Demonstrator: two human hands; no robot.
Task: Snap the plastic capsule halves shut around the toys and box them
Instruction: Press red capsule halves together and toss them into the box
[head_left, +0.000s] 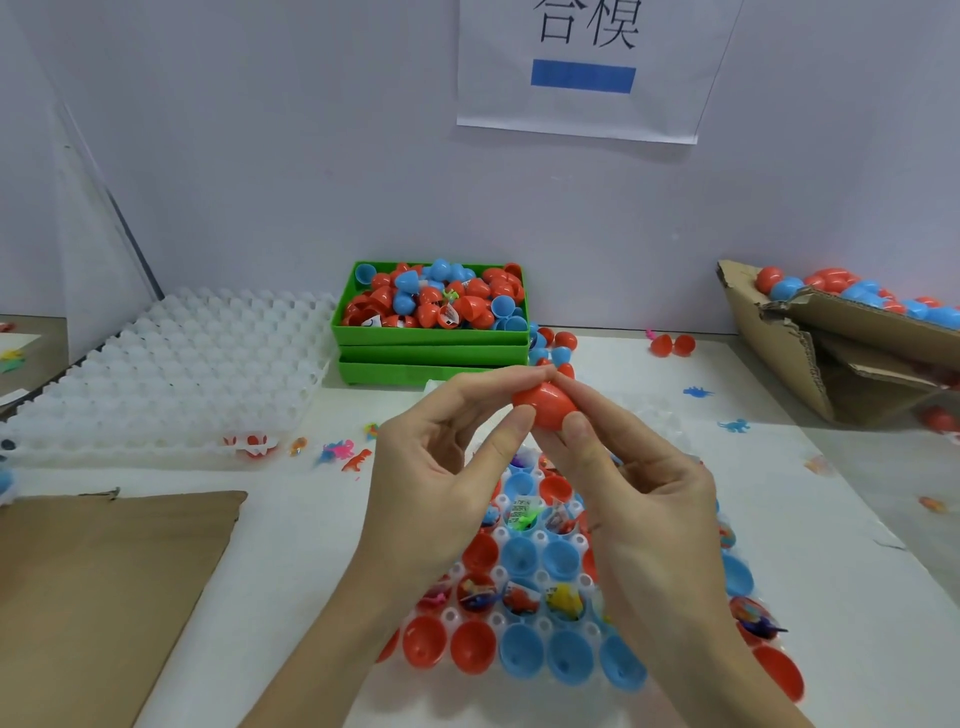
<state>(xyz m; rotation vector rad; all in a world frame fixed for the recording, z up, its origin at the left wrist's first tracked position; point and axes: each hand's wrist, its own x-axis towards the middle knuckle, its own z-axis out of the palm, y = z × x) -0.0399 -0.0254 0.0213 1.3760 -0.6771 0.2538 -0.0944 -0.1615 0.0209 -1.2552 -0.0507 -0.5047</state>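
Note:
Both hands hold one red capsule (543, 404) above the table's middle. My left hand (441, 467) pinches its left side with thumb and fingertips. My right hand (634, 483) pinches its right side the same way. Under the hands lies a white holder tray (540, 538) with red and blue capsule halves (519, 649), some holding small toys (563, 603). A green box (431, 338) behind the hands is full of red and blue capsule halves. A torn cardboard box (831, 332) at the right holds closed capsules (831, 283).
A stack of bare white holder trays (171, 364) stands at the left. A brown cardboard sheet (98, 597) lies at the front left. Loose toy dinosaurs (356, 460) and stray capsules (672, 344) are scattered on the white table. A wall with a paper sign (582, 67) closes the back.

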